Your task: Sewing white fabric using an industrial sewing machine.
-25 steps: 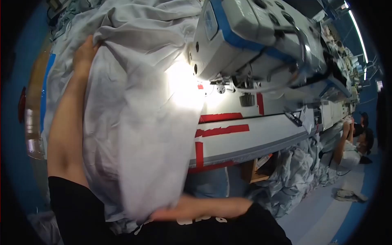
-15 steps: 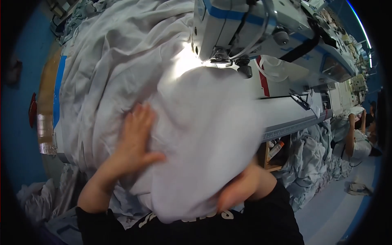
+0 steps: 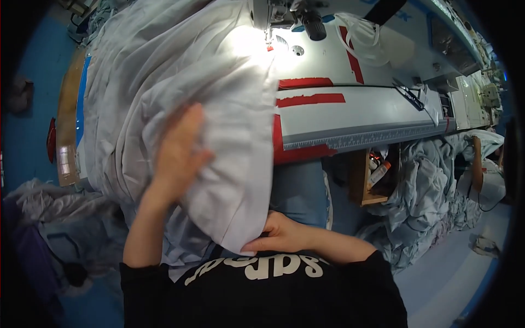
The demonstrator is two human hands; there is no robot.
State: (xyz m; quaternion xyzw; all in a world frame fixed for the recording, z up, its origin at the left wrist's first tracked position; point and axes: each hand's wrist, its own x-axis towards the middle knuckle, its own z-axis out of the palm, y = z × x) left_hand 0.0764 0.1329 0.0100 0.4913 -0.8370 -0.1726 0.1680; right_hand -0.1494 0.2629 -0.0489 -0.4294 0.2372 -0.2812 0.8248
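Note:
A large white cloth (image 3: pixel 235 142) spreads over the left of the sewing table and hangs off its front edge toward my lap. My left hand (image 3: pixel 183 147) lies on top of it, fingers extended, a little smeared by motion. Down at the cloth's near corner, my right hand (image 3: pixel 276 232) pinches the hem between thumb and fingers. The cloth's straight right edge runs up from that corner to the lit needle area of the sewing machine (image 3: pixel 268 33). Whether the needle touches the fabric I cannot tell.
Red tape strips (image 3: pixel 311 99) and a printed ruler (image 3: pixel 361 141) mark the table's front. Thread snips (image 3: pixel 410 97) lie to the right. Below is an open wooden drawer (image 3: pixel 358 180) holding an orange-capped bottle (image 3: pixel 380 172). Piled pale fabric (image 3: pixel 421 186) lies beyond, near another person's arm (image 3: pixel 477 164).
The billowing cloth has come down flat and shifted left, baring the machine bed and the taped table edge. My right hand has moved left, pinching the corner. The left hand stays on the cloth.

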